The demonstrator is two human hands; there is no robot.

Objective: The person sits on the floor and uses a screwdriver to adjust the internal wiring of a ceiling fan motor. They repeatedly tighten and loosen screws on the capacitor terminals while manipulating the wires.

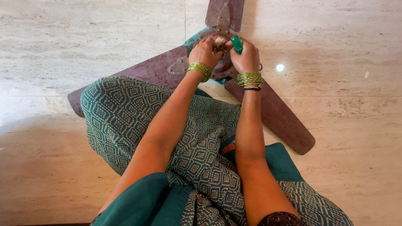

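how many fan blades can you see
3. One blade points up at the top edge, one runs left and passes under the knee, one runs down to the right. All meet at the hub under the hands; no others show.

A home, judging by polished marble floor [83, 46].

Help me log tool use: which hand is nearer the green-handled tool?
Right. The right hand grips the green-handled tool over the fan hub; the left hand is beside it, on the hub's other side.
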